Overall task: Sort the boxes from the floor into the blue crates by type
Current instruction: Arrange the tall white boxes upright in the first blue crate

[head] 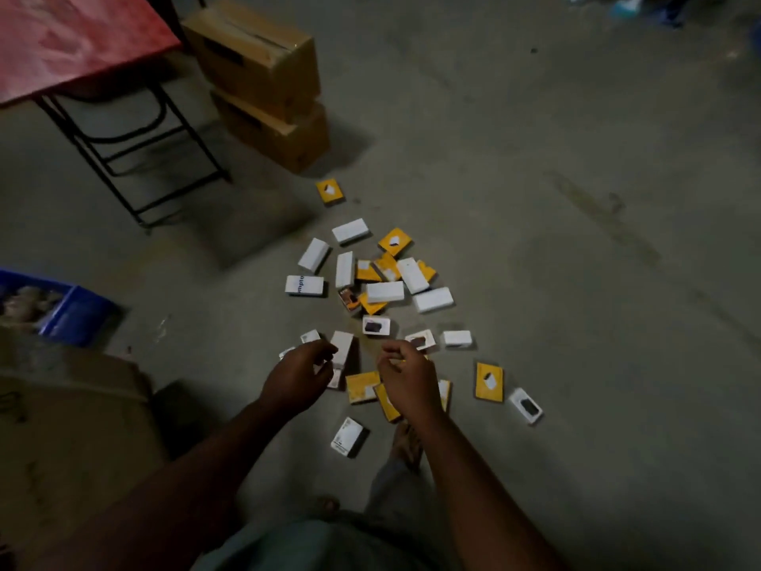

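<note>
Small white and yellow boxes (385,291) scattered on concrete floor (576,241). Left hand (297,375) hovers over the near boxes, fingers loosely curled, holding nothing. Right hand (407,381) likewise; cannot tell if it pinches anything. Blue crate (78,313) at far left, well apart from pile.

Grey concrete floor (576,282): scattered white boxes (350,231) and yellow boxes (489,382) at centre; stacked cardboard cartons (263,84) top centre; blue crate (78,315) left.
</note>
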`<state>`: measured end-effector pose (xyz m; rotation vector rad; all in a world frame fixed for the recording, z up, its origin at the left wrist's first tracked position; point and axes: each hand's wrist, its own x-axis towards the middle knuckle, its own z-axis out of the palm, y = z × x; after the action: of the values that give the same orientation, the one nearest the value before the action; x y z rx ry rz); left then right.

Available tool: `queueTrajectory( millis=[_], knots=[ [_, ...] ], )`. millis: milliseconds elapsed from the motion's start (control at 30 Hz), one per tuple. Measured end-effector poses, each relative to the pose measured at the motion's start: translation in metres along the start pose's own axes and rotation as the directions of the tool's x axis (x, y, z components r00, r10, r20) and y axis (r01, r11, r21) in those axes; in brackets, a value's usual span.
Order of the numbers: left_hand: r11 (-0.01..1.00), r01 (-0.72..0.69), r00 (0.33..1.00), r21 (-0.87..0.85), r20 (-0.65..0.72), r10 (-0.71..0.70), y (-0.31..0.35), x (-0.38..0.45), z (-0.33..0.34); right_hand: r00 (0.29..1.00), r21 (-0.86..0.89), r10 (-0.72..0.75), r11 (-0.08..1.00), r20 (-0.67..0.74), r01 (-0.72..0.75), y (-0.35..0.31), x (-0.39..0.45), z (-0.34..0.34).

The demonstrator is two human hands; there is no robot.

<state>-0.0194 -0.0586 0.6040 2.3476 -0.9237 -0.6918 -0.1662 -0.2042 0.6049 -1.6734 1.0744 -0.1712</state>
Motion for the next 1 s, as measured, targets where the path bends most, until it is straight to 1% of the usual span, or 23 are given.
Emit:
queueTrajectory(
  millis=[67,133,233,333,467,533,600,700,833,900,1000],
  knots=[
    [0.996,0.089,0.995,-0.009,-0.048,-0.089,-0.001,0.016,0.0,1.0,-0.01,0.006,1.0,0.019,-0.006,0.007,0.026,-0.002],
    [0.99,0.143,0.986,0.002,-0.089,-0.142,-0.003,0.027,-0.004,0.999,-0.019,-0.039,0.999,0.015,0.039,0.005,0.047,-0.003],
    [0.984,0.173,0.979,0.033,-0.117,-0.168,-0.004,0.045,-0.009,0.996,-0.007,-0.088,0.996,0.009,0.088,-0.009,0.076,0.001],
    [0.986,0.167,0.98,0.018,-0.116,-0.164,0.004,0.074,-0.015,0.993,-0.015,-0.108,0.994,0.054,0.109,-0.029,0.105,0.013],
    [0.989,0.148,0.985,0.031,-0.093,-0.144,-0.001,0.117,-0.022,0.99,-0.111,-0.068,0.99,0.123,0.081,-0.043,0.147,0.045],
    [0.985,0.166,0.985,0.044,-0.053,-0.163,-0.022,0.141,-0.022,0.989,-0.148,-0.011,0.988,0.147,0.033,-0.039,0.168,0.064],
    [0.98,0.187,0.982,0.072,0.02,-0.188,-0.052,0.167,-0.015,0.987,-0.193,0.07,0.98,0.144,-0.041,-0.026,0.19,0.086],
    [0.97,0.211,0.969,0.119,0.106,-0.224,-0.112,0.212,0.01,0.972,-0.237,0.215,0.953,0.091,-0.189,0.016,0.233,0.128],
    [0.962,0.241,0.961,0.128,0.105,-0.255,-0.213,0.275,0.079,0.917,-0.221,0.4,0.894,-0.002,-0.39,0.113,0.309,0.207],
    [0.959,0.253,0.955,0.126,0.123,-0.268,-0.266,0.305,0.128,0.887,-0.217,0.46,0.869,0.022,-0.445,0.174,0.347,0.255],
    [0.948,0.306,0.936,0.085,0.153,-0.316,-0.33,0.333,0.2,0.82,-0.2,0.56,0.822,0.119,-0.533,0.258,0.391,0.323]
  ],
)
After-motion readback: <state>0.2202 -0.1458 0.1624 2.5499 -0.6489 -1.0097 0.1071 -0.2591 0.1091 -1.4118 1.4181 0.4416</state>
